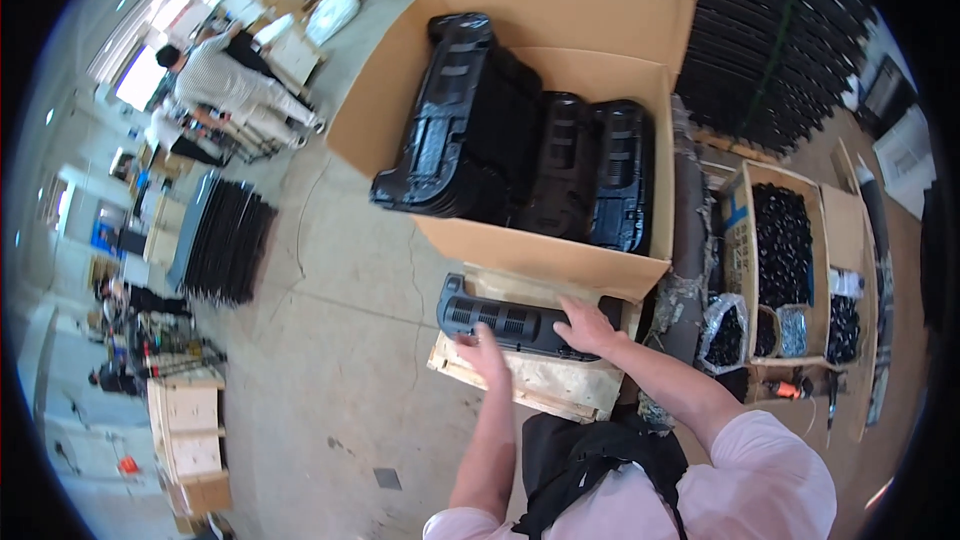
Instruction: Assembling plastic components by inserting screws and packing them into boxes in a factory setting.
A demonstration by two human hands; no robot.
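A long black molded plastic part point(505, 320) with slotted vents lies on a low wooden crate point(550, 377) before me. My left hand point(485, 352) is at the part's near edge, left of its middle, with its fingers apart. Over the right end of the same part, my right hand point(588, 328) has its fingers spread against the surface. Neither hand visibly lifts it. Just beyond stands a big open cardboard box point(540, 246), where similar black plastic parts point(565, 160) are packed upright, with a taller stack point(455, 120) at its left.
At right, a wooden bin point(745, 230) holds many small black pieces, with an orange-and-black power tool point(795, 389) nearby. Stacked black panels point(770, 30) rise behind. Across the floor at left are another panel stack point(225, 240), wooden crates point(190, 430) and several people point(225, 85).
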